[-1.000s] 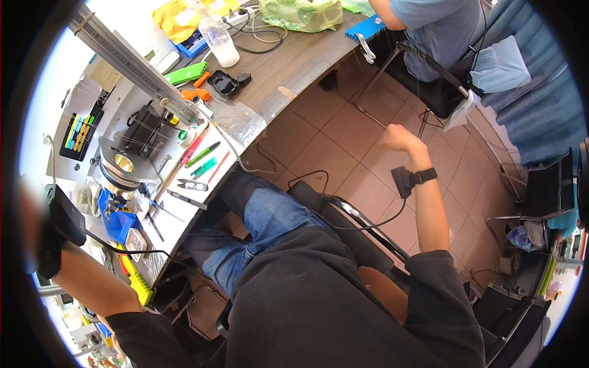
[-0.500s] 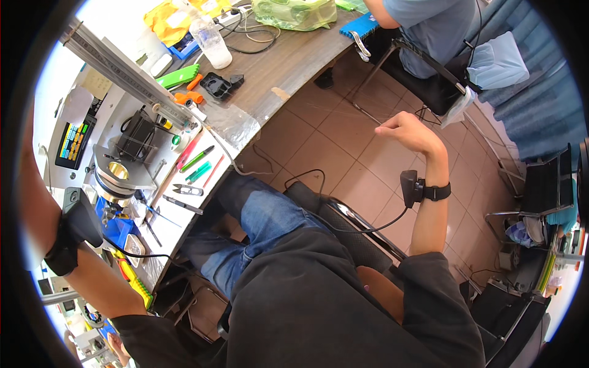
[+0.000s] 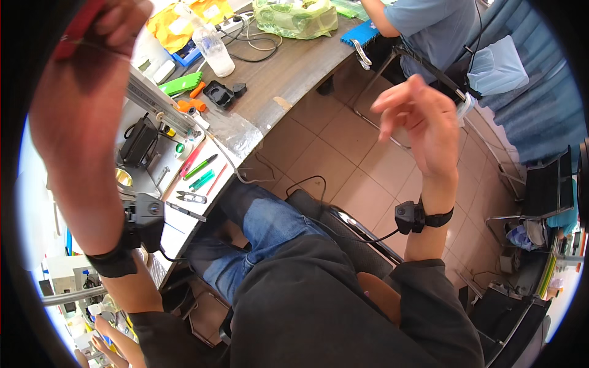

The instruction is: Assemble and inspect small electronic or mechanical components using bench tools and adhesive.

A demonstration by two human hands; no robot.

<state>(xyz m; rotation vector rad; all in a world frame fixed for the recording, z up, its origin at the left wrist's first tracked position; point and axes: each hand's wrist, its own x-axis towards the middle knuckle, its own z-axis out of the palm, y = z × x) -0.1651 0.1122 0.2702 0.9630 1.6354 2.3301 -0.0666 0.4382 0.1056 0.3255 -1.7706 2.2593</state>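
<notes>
Workbench fittings [image 3: 124, 178] hide behind the left arm [image 3: 80, 141], its hand [image 3: 123, 23] cropped.

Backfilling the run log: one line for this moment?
left hand: raised beside red item, hold unclear | right hand: part-open over tiled floor | workbench: thread snips, clear bottle

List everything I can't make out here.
Head view: red thing, cut off by the dark rim; whether the left hand grips it is unclear.
Head view: gold-coloured ring, partly covered by the left forearm.
Head view: right hand, fingertips blurred; anything thin between them can't be told.
Head view: co-worker, head cut off by the top edge.
</notes>
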